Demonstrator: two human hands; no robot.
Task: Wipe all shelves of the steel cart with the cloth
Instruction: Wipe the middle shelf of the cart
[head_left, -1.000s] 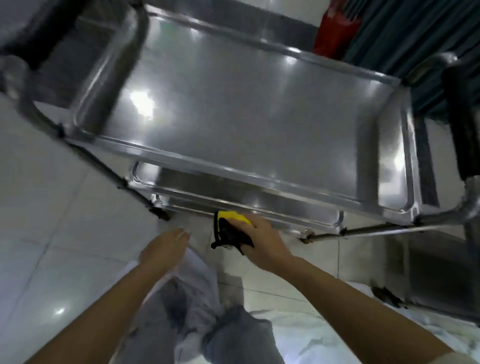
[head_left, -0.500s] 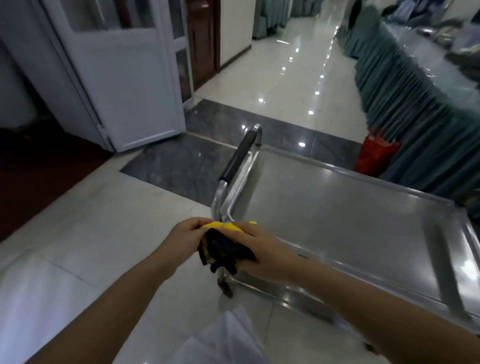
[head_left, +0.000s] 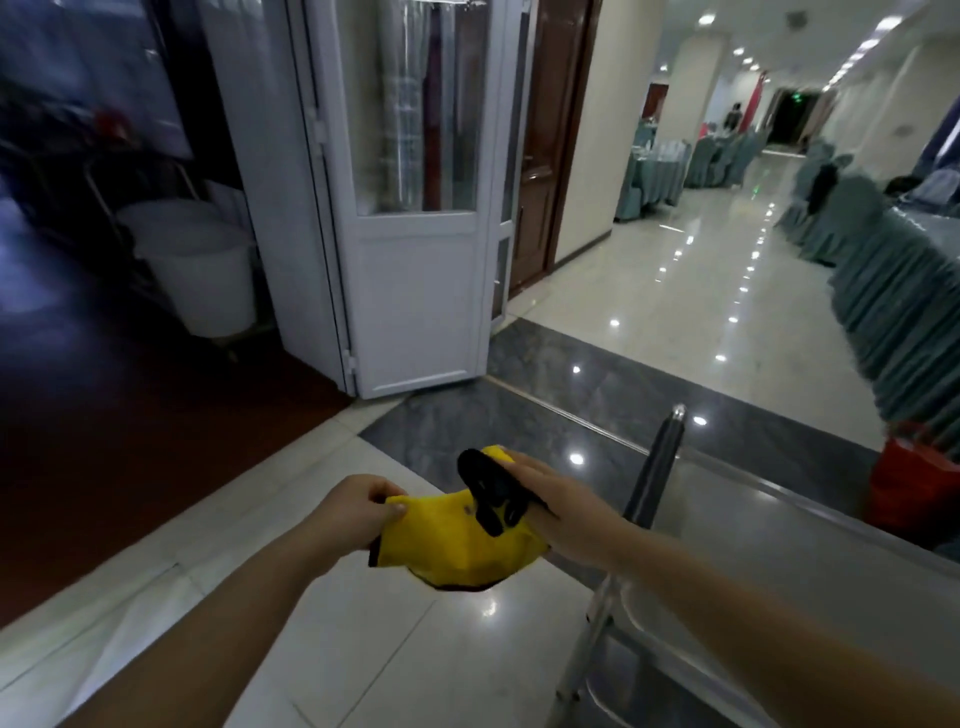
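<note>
Left hand (head_left: 358, 506) pinches yellow cloth (head_left: 452, 545) corner; right hand (head_left: 558, 512) grips its far end, apparently over cart (head_left: 779, 587) edge.

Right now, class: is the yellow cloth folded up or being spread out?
Partly spread. The left hand pinches one corner of the cloth and the right hand holds the other end, pulling it open, though it sags and stays creased.

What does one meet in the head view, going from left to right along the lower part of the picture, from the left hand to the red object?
left hand → yellow cloth → right hand → black cart handle → steel top shelf → red object
</note>
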